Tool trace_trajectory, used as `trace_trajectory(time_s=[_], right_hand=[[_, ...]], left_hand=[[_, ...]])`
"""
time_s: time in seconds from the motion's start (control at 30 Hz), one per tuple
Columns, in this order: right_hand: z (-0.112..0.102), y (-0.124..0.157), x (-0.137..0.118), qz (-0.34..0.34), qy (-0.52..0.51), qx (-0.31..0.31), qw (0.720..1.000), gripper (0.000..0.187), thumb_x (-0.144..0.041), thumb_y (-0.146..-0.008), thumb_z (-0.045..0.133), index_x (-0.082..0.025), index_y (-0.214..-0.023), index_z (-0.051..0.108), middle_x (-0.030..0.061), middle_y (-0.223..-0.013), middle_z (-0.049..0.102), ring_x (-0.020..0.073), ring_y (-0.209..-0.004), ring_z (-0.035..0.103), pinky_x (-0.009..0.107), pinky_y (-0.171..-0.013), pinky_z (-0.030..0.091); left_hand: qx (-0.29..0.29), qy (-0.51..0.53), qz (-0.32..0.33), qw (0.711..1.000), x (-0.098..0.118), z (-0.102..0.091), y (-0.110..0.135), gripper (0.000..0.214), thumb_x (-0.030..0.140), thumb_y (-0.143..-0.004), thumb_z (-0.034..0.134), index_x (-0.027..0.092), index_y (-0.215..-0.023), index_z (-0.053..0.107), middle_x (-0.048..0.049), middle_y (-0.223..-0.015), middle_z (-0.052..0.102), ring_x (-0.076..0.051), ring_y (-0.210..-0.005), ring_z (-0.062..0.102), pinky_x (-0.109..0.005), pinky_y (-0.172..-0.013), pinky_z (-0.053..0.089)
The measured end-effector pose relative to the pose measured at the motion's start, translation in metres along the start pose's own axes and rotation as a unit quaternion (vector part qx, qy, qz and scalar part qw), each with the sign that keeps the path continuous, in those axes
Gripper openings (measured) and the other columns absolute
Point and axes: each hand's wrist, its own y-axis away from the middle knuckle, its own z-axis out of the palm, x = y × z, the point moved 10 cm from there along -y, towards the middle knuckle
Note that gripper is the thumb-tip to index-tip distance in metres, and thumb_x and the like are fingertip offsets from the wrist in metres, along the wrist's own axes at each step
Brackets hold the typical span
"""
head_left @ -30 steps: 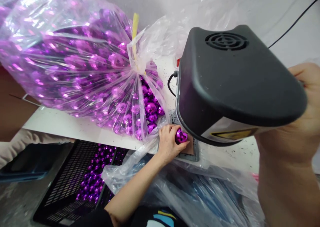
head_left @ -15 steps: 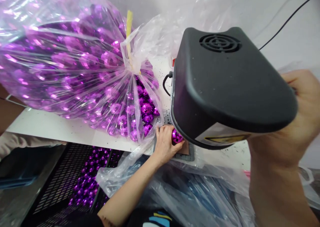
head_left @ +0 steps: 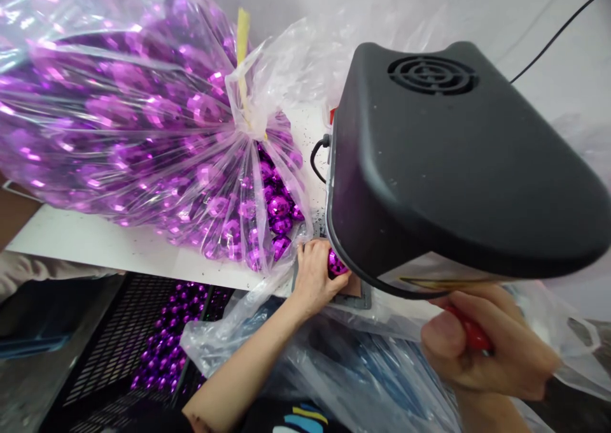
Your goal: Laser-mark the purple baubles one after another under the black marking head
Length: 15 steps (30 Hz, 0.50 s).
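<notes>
My left hand point(head_left: 312, 272) has its thumb and fingers around a shiny purple faceted ball point(head_left: 336, 263), low under the front of a black machine point(head_left: 453, 159). A small brown board point(head_left: 353, 286) on a grey base plate point(head_left: 365, 295) shows beneath that ball, partly covered by my hand and the machine. My right hand point(head_left: 491, 350) is closed around a red handle point(head_left: 470, 331) below the machine's right side. Where the handle joins the machine is hidden.
A big clear bag point(head_left: 143, 134) of purple faceted balls, tied with a yellow strip point(head_left: 242, 44), lies at left on the white table point(head_left: 119, 245). Below stands a black crate point(head_left: 102, 350) with more balls. Clear plastic point(head_left: 334, 356) drapes at the front edge. A black cable point(head_left: 558, 35) runs behind.
My right hand has come down and to the left from beside the machine, and the red handle now shows in it. My left hand stays on the ball.
</notes>
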Motion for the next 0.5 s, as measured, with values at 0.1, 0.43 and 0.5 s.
trace_trajectory(time_s=[0.1,0.43,0.5], right_hand=[[0.001,0.0007,-0.0057,-0.028,0.006,0.01,1.0,0.009,-0.019,-0.085,0.057,-0.012,-0.082,0.053,0.0038,-0.079,0.054,0.0084,-0.08,0.055,0.021,-0.068,0.046],[0.0068,0.0043,-0.0059,-0.028,0.035,-0.005,0.999,0.006,-0.018,-0.087,0.049,-0.014,-0.085,0.054,0.0042,-0.079,0.053,0.0092,-0.076,0.054,0.023,-0.066,0.044],[0.0079,0.0066,-0.0022,-0.012,0.035,-0.013,0.999,0.005,-0.018,-0.085,0.05,-0.015,-0.085,0.054,0.004,-0.079,0.053,0.0096,-0.077,0.055,0.023,-0.067,0.046]], left_hand=[[-0.002,0.021,-0.002,1.0,-0.0038,0.0026,0.0013,0.04,0.03,-0.075,0.08,0.025,-0.11,0.061,-0.0101,-0.115,0.067,-0.034,-0.118,0.058,-0.064,-0.112,0.039],[0.0,0.004,0.01,1.0,-0.0019,0.002,0.0016,0.043,0.029,-0.076,0.081,0.028,-0.113,0.059,-0.0106,-0.115,0.067,-0.036,-0.119,0.057,-0.067,-0.108,0.041],[-0.002,-0.004,0.009,1.0,-0.0005,0.0017,0.0015,0.042,0.03,-0.077,0.08,0.028,-0.113,0.059,-0.0102,-0.116,0.067,-0.035,-0.119,0.057,-0.065,-0.109,0.041]])
